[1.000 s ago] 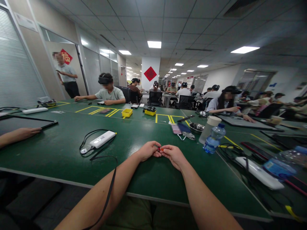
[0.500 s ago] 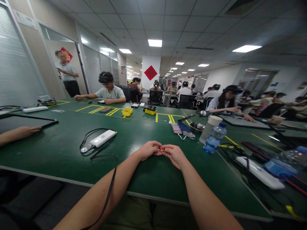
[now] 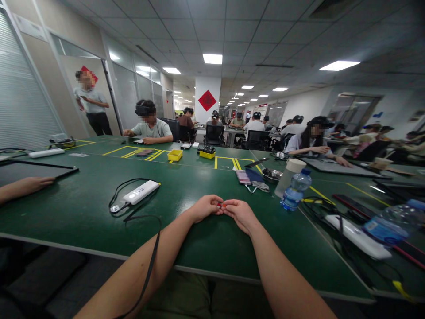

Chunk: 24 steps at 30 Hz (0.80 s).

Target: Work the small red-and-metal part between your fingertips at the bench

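Just above the green table [image 3: 186, 177], my left hand [image 3: 206, 208] and my right hand [image 3: 239, 214] meet fingertip to fingertip. Between them sits a small red-orange piece [image 3: 224, 206], too small for me to name. My right thumb and fingers pinch its orange end. The left fingers are closed round a darker red bit on the other side; whether it is one piece or two I cannot tell. A black strap [image 3: 155, 252] runs across my left forearm. The palms and most of the inner fingers are hidden.
To the left lies a white power bank [image 3: 142, 192] with a black cable. On the right stand a water bottle [image 3: 296, 190] and a pale tumbler [image 3: 288, 177], near a metal bowl [image 3: 272, 175]. Yellow trays [image 3: 175, 155] sit farther back. Another person's hand [image 3: 36, 184] rests at far left.
My hands keep nearly the same pinch, with only a slight shift of the fingers. The whole view has moved a little. Across the table, a person's outstretched arm has drawn in.
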Available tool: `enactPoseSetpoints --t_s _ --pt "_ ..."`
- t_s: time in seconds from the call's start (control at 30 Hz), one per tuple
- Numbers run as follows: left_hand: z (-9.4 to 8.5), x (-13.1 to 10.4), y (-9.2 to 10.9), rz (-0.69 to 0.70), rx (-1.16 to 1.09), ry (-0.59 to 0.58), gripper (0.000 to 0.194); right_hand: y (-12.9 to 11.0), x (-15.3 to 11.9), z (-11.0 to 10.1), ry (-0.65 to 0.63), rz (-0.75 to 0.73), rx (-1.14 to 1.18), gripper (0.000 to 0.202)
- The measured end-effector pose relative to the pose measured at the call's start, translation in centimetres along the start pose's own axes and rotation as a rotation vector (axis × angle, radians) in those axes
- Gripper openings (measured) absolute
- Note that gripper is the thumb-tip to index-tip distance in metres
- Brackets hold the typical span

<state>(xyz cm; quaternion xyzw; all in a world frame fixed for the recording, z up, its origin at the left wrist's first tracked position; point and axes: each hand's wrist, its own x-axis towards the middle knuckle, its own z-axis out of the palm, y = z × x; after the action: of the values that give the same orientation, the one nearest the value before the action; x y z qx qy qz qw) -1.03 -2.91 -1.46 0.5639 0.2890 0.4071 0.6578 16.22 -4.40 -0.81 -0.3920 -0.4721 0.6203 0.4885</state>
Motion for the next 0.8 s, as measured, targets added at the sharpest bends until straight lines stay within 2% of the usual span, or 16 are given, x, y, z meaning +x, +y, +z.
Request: enactPoseSetpoints --t_s 0.33,0.63,0.8 --pt "-0.16 0.15 -0.16 -0.009 0.009 -0.024 0.037 0.12 0.16 -0.08 0.004 0.005 -0.016 0.017" --pt "0.25 -0.28 0.42 0.025 0.078 0.028 0.033 0.07 -0.01 -0.02 -0.011 -0.021 -0.052 0.02" --pt "0.26 -0.13 0.58 -0.026 0.049 0.054 0.032 0.07 0.1 -0.06 0.001 -0.01 -0.019 0.018"
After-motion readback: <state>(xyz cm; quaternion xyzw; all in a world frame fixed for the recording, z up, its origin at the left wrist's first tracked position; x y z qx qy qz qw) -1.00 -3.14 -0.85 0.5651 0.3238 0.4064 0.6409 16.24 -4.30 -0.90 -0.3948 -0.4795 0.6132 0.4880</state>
